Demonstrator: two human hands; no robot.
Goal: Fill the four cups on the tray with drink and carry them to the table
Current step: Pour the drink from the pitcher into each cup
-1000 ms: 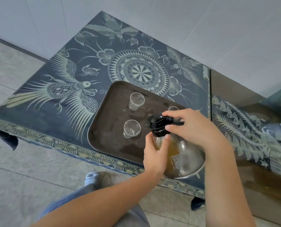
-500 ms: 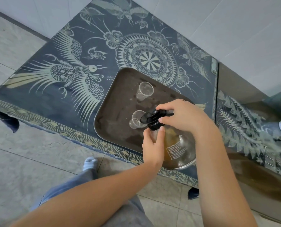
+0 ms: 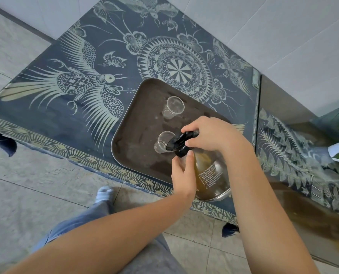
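My right hand (image 3: 210, 135) clenches the glossy black lid (image 3: 179, 144). My left hand (image 3: 181, 175) wraps the neck of the round glass carafe (image 3: 209, 175), amber drink inside. The lid, apart a second ago, now overlaps the near clear cup (image 3: 161, 141). Another cup (image 3: 173, 108) stands beyond on the dark rounded tray (image 3: 129, 143), patterned bench (image 3: 65, 86) beneath.

A: What colour is the tabletop (image 3: 46, 117)?
B: Dark blue-black, with pale cream birds, butterflies and flowers in fine lines round a sunburst medallion, and a scalloped border.
A: The tray (image 3: 137, 123)?
B: Plain dark brown; the far cup (image 3: 174, 106) and near cup (image 3: 162, 142) are colourless, see-through.
A: And the jug (image 3: 222, 184)?
B: Clear glass, white lettering, black lid (image 3: 179, 144), amber drink (image 3: 201, 184).
A: Around it?
B: Grey floor (image 3: 36, 184) tiles, white wall (image 3: 283, 26) tiles.
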